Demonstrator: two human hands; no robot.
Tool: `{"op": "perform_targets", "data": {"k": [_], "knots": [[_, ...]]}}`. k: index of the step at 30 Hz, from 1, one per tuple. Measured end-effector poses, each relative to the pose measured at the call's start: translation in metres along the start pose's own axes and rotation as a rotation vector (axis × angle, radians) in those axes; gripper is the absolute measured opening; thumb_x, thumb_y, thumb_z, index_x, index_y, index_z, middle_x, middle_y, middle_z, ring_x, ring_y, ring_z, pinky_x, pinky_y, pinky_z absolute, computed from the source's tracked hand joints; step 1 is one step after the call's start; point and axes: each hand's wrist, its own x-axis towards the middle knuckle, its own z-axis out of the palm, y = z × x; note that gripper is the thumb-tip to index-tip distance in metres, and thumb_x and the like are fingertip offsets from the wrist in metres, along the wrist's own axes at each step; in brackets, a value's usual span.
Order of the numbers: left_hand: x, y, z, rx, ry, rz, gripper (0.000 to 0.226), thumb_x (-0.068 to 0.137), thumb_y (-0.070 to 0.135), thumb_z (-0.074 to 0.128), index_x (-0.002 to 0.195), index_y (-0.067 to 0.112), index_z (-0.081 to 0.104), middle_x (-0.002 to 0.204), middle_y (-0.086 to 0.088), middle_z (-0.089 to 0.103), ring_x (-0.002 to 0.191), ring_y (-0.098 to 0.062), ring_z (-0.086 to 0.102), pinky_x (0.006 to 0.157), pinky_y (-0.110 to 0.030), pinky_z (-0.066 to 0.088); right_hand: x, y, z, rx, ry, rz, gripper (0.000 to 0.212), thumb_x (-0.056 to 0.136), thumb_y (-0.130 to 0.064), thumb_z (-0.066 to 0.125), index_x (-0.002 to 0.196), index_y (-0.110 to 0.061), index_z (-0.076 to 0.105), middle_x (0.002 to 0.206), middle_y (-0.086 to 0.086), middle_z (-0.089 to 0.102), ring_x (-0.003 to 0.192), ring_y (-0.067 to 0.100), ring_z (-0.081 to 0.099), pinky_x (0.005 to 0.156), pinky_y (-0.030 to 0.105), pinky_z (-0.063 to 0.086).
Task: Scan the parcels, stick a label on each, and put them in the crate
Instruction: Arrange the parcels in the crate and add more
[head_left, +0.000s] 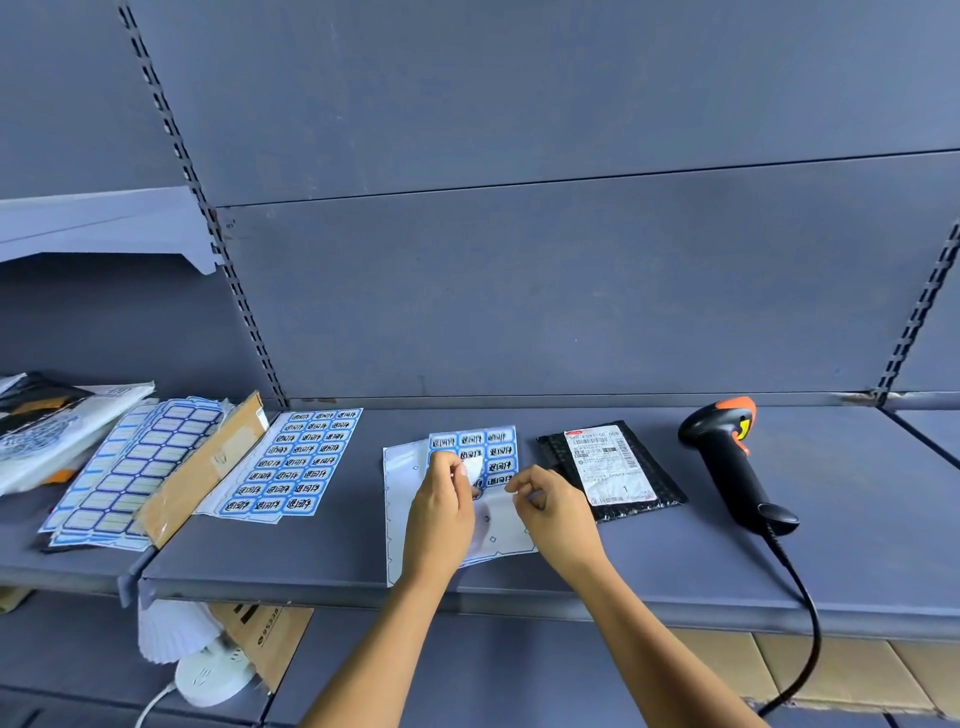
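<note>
Nearest us, our left hand (439, 512) and right hand (556, 512) are both pinching, low over the shelf (831, 545). The scanner (727, 457) is lying at right, and the parcel (613, 470) is lying between it and the sheet (498, 452). Our right is holding that sheet while our left is peeling a label (471, 469). We are judging this the labelling step. Next we are needing a clean peel, then pressing the label onto the parcel.

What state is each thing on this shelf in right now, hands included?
Part-used label sheet: lying flat, most labels gone.
Label: half peeled, curled up.
Left hand: pinches the label.
Right hand: pinches the sheet's edge.
Black parcel: lying flat, shipping slip up.
Scanner: lying down, untouched.
Full label sheet: flat, all labels on.
</note>
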Motion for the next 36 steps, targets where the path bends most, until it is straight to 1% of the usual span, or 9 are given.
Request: {"op": "perform_targets", "data": {"k": [5,9,11,16,20,27,31,34,36], "knots": [[-0.001,-0.002,0.000,0.059,0.031,0.062,0.014,0.100,0.023,0.037,0.089,0.016,0.042,0.086,-0.004,0.062,0.076,-0.030,0.061,0.058,-0.041,0.047,0.001,-0.005,0.000,0.042,0.033,-0.004,0.010,0.091,-0.021,0.058,0.084,-0.024,0.065,0.092,-0.009,0.049,0.074,0.001,0.056,0.072,0.026,0.047],[-0.004,-0.001,0.002,0.384,0.101,0.531,0.022,0.100,0.032,0.033,0.082,0.020,0.039,0.069,-0.002,0.054,0.049,-0.024,0.051,0.041,-0.029,0.038,-0.001,-0.006,-0.002,0.149,0.039,0.067,0.029,0.092,-0.033,0.059,0.076,-0.009,0.066,0.090,0.008,0.055,0.082,0.016,0.057,0.075,0.031,0.044],[-0.004,-0.002,0.004,0.495,0.142,0.639,0.022,0.099,0.030,0.036,0.080,0.020,0.038,0.067,0.000,0.050,0.047,-0.021,0.048,0.041,-0.029,0.038,0.000,-0.006,-0.003,0.212,0.057,0.095,0.031,0.091,-0.030,0.061,0.073,-0.004,0.064,0.084,0.011,0.057,0.078,0.019,0.056,0.071,0.028,0.042],[-0.005,-0.005,0.006,0.516,0.112,0.686,0.015,0.088,0.017,0.059,0.086,0.022,0.045,0.075,0.001,0.052,0.053,-0.021,0.051,0.045,-0.029,0.042,0.000,-0.005,-0.005,0.345,0.094,0.109,0.025,0.090,-0.018,0.064,0.065,-0.022,0.062,0.080,0.005,0.059,0.067,0.007,0.052,0.064,0.019,0.038],[-0.008,-0.002,0.005,0.536,0.097,0.702,0.020,0.074,0.009,0.074,0.085,0.019,0.061,0.078,0.002,0.053,0.055,-0.020,0.050,0.048,-0.028,0.038,-0.001,-0.006,-0.004,0.311,0.083,0.126,0.025,0.089,-0.022,0.064,0.065,-0.019,0.059,0.075,0.001,0.057,0.067,0.009,0.051,0.063,0.022,0.039],[-0.009,0.001,0.004,0.451,0.064,0.706,0.004,0.088,0.022,0.057,0.086,0.018,0.057,0.082,0.000,0.055,0.059,-0.021,0.051,0.051,-0.029,0.044,-0.002,-0.001,-0.007,0.425,0.100,0.142,0.016,0.087,-0.012,0.065,0.071,-0.015,0.064,0.081,0.007,0.065,0.072,0.014,0.059,0.069,0.026,0.047],[-0.010,0.004,0.002,0.404,0.029,0.623,0.012,0.090,0.034,0.043,0.089,0.021,0.045,0.085,0.000,0.056,0.067,-0.020,0.056,0.056,-0.027,0.046,-0.008,-0.002,-0.012,0.508,0.268,0.112,0.019,0.090,-0.013,0.063,0.072,-0.017,0.063,0.086,0.006,0.061,0.072,0.009,0.054,0.071,0.022,0.044],[-0.008,0.003,0.003,0.432,0.025,0.582,0.019,0.091,0.032,0.040,0.081,0.018,0.048,0.079,0.001,0.053,0.062,-0.021,0.054,0.053,-0.027,0.044,-0.020,-0.009,-0.015,0.427,0.407,0.025,0.017,0.091,-0.013,0.062,0.075,-0.016,0.064,0.089,0.001,0.057,0.069,-0.001,0.052,0.067,0.010,0.041],[-0.006,0.000,0.005,0.448,0.022,0.563,0.021,0.090,0.029,0.040,0.078,0.016,0.051,0.077,0.001,0.052,0.062,-0.021,0.053,0.052,-0.028,0.044,-0.021,-0.007,-0.022,0.388,0.459,0.025,0.016,0.091,-0.015,0.062,0.075,-0.017,0.064,0.089,-0.004,0.057,0.073,-0.001,0.052,0.067,0.011,0.039]]}}
